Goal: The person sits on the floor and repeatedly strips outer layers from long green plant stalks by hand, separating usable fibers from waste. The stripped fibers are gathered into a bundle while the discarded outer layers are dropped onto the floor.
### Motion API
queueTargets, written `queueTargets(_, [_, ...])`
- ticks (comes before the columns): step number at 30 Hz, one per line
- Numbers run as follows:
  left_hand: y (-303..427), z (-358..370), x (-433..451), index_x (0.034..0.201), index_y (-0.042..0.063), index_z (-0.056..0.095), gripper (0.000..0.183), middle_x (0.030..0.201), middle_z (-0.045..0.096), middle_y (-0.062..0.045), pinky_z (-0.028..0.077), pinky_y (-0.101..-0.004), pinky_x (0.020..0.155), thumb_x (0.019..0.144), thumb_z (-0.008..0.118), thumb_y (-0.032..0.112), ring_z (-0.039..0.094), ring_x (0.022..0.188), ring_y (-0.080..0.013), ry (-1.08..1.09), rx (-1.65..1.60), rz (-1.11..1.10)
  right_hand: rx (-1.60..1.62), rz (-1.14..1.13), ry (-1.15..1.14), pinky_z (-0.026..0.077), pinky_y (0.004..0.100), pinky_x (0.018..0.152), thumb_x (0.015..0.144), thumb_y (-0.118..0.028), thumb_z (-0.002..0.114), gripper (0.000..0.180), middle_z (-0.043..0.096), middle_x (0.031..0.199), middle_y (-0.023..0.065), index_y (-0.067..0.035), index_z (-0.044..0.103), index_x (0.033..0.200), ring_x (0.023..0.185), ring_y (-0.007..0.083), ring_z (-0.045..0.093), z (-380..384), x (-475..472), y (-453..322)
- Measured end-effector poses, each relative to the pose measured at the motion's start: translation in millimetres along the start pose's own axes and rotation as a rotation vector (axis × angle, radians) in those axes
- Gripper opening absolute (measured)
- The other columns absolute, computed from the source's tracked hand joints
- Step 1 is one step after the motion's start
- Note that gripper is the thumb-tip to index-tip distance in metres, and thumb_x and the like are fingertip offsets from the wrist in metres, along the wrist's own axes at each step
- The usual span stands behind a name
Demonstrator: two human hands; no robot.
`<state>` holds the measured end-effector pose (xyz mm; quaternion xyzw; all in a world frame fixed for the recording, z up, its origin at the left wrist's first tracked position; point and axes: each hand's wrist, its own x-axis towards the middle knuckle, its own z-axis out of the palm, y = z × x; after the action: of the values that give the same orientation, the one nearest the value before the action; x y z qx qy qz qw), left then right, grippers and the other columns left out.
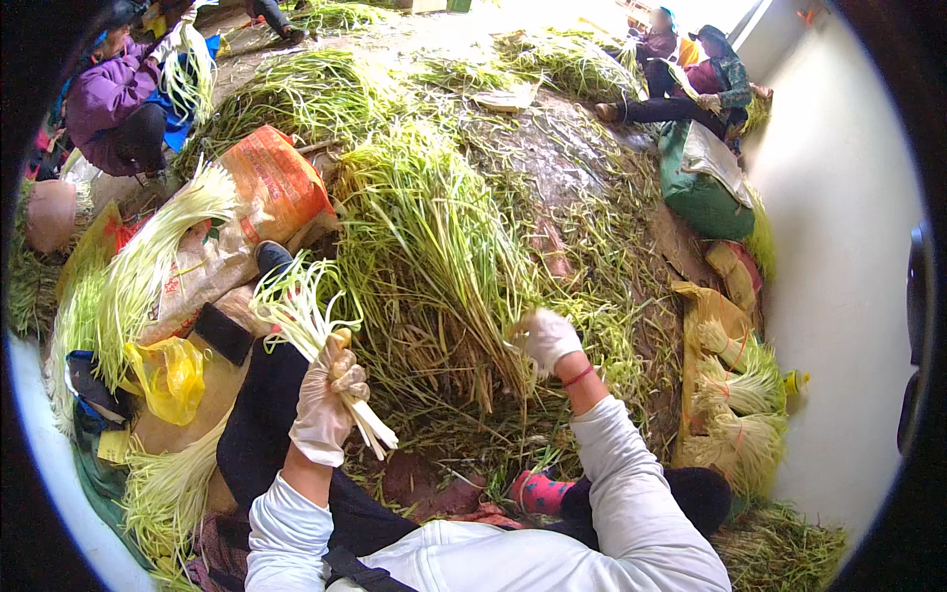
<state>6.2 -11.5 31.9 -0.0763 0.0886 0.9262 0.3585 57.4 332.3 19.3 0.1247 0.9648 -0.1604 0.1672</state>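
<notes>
My left hand [333, 396], in a thin pale glove, is closed around a small bunch of pale green-yellow stalks [311, 318]. Their white cut ends stick out below the fist and the curling leaves above it. My right hand [546, 340], gloved in white and slightly blurred, is at the right side of a large heap of long green leafy stalks [436, 244]. Its fingers are bent towards the stalk ends; whether they hold any cannot be told. The heap lies on the ground before my legs.
Left are pale stalks [159, 259] on an orange-and-white woven sack [274, 185], a yellow plastic bag [174, 377] and a dark box-like object [223, 333]. Tied bundles [740, 385] lie at right beside the wall [836, 185], near a green sack [695, 185]. Co-workers sit at the upper left and upper right.
</notes>
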Motion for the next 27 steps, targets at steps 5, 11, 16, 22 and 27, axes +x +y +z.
queueTargets(5, [-19,-5,8,0.110,0.009,0.057,0.023,0.061,0.047,0.004,0.046,-0.0250,0.051,0.094,0.051,0.025,0.044,0.050,-0.0058,0.061,0.087,-0.081,0.065,-0.208,0.644,0.049,0.0369,0.062,0.078,-0.039,0.065,0.029,0.063,0.073,0.0124,-0.011,0.069,0.078,0.064,0.0281,0.060,7,54,-27])
queueTargets(11, [-15,-4,3,0.106,0.009,0.057,0.024,0.063,0.051,0.003,0.047,-0.0254,0.051,0.093,0.052,0.029,0.045,0.049,-0.0068,0.080,0.143,-0.061,0.082,0.047,0.115,0.052,0.0334,0.075,0.077,-0.031,0.067,0.022,0.069,0.085,0.0092,-0.013,0.071,0.089,0.073,0.0245,0.064,1,62,-31])
queueTargets(16, [-14,-6,2,0.106,0.010,0.057,0.023,0.062,0.052,0.003,0.047,-0.0259,0.050,0.093,0.052,0.029,0.046,0.049,-0.0067,0.085,0.142,-0.075,1.129,-0.273,0.494,0.041,0.0199,0.050,0.084,-0.012,0.062,0.009,0.061,0.070,-0.0003,-0.004,0.065,0.085,0.055,0.0049,0.050,-67,-11,-17])
queueTargets(22, [-20,-3,1,0.105,0.010,0.057,0.022,0.061,0.051,0.002,0.048,-0.0260,0.050,0.093,0.051,0.028,0.046,0.047,-0.0068,0.051,0.136,-0.094,1.252,-0.240,0.224,0.048,0.0214,0.058,0.081,-0.011,0.068,0.016,0.066,0.086,0.0023,-0.003,0.065,0.095,0.069,0.0079,0.057,-19,-23,-46])
queueTargets(27, [-27,0,1,0.104,0.009,0.056,0.022,0.064,0.051,0.003,0.047,-0.0232,0.047,0.091,0.056,0.026,0.048,0.048,-0.0055,0.103,0.266,-0.067,0.839,-0.195,0.249,0.049,0.0234,0.075,0.082,-0.005,0.067,0.012,0.067,0.090,0.0045,-0.001,0.063,0.092,0.081,0.0093,0.061,20,-21,-57])
